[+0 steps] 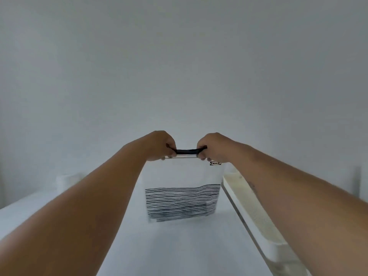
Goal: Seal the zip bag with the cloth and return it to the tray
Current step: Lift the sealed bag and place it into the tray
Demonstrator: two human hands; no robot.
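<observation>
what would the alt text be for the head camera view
Two bare hands, left hand and right hand, hold a zip bag upright by its top corners above a white table. A white tray sits at right.

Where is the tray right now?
In the head view, the white tray sits on the table at the right, beside the striped zip bag and partly under the right forearm.
</observation>
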